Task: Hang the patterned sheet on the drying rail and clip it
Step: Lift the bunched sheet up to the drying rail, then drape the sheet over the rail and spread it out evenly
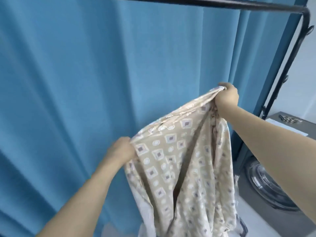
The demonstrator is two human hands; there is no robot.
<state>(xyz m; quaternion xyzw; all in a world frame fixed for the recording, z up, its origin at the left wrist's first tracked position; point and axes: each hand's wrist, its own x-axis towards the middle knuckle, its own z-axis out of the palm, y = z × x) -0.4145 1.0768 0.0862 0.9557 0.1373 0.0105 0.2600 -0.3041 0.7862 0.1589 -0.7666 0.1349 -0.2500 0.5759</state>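
The patterned sheet (181,168) is beige with white squares and circles, and it hangs bunched in front of me. My left hand (120,149) grips its upper edge on the left, lower down. My right hand (226,96) grips a gathered corner higher up on the right. The black drying rail (222,4) runs across the top of the view, well above both hands, and bends down into a post (289,65) at the right. The sheet does not touch the rail. Several metal clips (289,119) lie on the washing machine's top.
A blue curtain (85,100) hangs right behind the rail. A grey washing machine (266,178) with a round door stands at the lower right, beside the rail's post. A white paper (290,127) lies on its top.
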